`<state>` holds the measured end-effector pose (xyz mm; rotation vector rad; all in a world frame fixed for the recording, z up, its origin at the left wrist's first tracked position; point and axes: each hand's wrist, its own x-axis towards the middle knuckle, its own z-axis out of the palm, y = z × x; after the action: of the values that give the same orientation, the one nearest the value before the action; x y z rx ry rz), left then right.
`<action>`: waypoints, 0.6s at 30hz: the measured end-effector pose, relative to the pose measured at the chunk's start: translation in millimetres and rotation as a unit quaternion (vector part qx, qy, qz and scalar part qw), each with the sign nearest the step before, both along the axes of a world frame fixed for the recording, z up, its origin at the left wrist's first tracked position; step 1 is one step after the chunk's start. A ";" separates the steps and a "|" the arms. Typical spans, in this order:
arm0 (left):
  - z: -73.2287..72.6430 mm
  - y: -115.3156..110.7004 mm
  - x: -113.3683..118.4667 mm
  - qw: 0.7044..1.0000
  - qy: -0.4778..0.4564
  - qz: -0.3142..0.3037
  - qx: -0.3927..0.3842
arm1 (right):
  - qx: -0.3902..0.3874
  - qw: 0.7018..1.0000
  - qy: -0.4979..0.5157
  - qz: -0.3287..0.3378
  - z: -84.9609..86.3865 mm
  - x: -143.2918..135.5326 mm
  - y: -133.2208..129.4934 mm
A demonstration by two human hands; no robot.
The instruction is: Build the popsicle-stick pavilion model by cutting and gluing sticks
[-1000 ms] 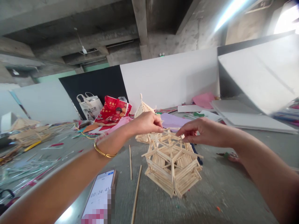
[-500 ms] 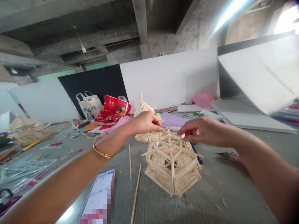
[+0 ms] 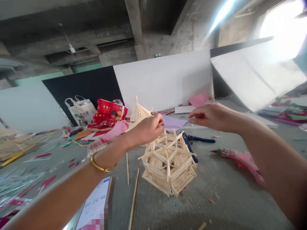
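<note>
A hexagonal tower model (image 3: 169, 163) built of pale wooden sticks stands on the grey table (image 3: 227, 198). Both my hands hover just above its top. My left hand (image 3: 146, 129), with a gold bangle on the wrist, pinches a short thin stick at its fingertips. My right hand (image 3: 211, 116) is raised to the right of it with thumb and forefinger pinched together; what they hold is too small to tell. Neither hand touches the model.
A phone (image 3: 94, 204) showing a timer lies near the front left, with loose sticks (image 3: 133, 198) beside it. Behind the model are a second stick roof (image 3: 140, 113), a dark-handled tool (image 3: 200, 139), a pink glue gun (image 3: 240, 158), a red bag (image 3: 107, 115), a white tote (image 3: 80, 111) and paper scraps.
Both hands have lifted off the top of the model and now hover above it. The camera has swung to the right and tipped up a little.
</note>
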<state>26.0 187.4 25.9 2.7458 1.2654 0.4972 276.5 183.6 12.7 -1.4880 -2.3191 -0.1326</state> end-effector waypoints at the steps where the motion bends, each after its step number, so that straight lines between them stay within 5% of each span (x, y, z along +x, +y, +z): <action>1: -0.7 -2.1 2.2 1.000 0.007 0.003 0.007 | -0.011 1.000 -0.020 0.003 0.0 3.2 1.3; 9: -13.0 1.6 6.6 0.994 0.073 -0.079 0.008 | -0.050 0.996 -0.076 0.027 -29.4 15.8 -7.2; 18: -13.9 5.5 6.7 0.996 -0.003 -0.052 -0.066 | -0.079 0.995 -0.054 -0.005 -52.0 43.3 -30.3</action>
<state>32.6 192.9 12.1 2.6806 1.1041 0.3983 319.8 153.2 -39.3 -1.6055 -2.4580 -0.0352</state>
